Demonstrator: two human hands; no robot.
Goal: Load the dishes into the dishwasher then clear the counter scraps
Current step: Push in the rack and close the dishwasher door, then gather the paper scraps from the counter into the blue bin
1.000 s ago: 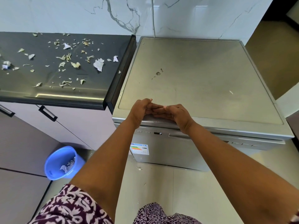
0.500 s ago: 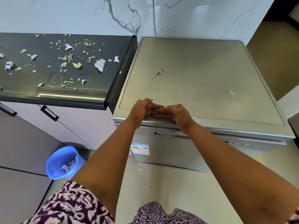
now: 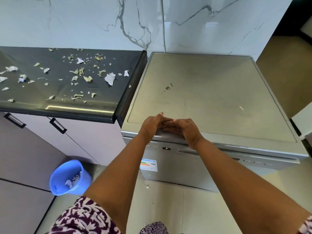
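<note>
Both hands rest on the front top edge of the dishwasher (image 3: 211, 98). The left hand (image 3: 152, 126) and right hand (image 3: 186, 130) have fingertips touching each other, fingers loosely bent over the lip, holding nothing. Whether they press down or just rest, cannot tell. The door below the hands looks closed; a small display under the wrists shows "P". No dishes in view, so loading seems done.

Scraps (image 3: 79, 73) lie well left of the left hand, scattered across the counter (image 3: 101, 108). A bin (image 3: 69, 178) sits on the floor, down and left of the left forearm, with some scraps already inside.

Risks:
- Sweeping scraps off the counter edge could miss the bin; it stands apart from the counter front.
- Light bits may scatter or drop into the gap between counter and dishwasher.
- A few crumbs already lie on the floor below the hands.
- One fleck sits on the dishwasher top, right of the right hand; easy to overlook.

Materials:
- Dishwasher: brushed grey metal, flat square top, smudged.
- Counter: dark, glossy, rounded front edge.
- Scraps: pale torn paper and dry leafy flakes, thin, irregular.
- Bin: blue plastic, round, tapered.
</note>
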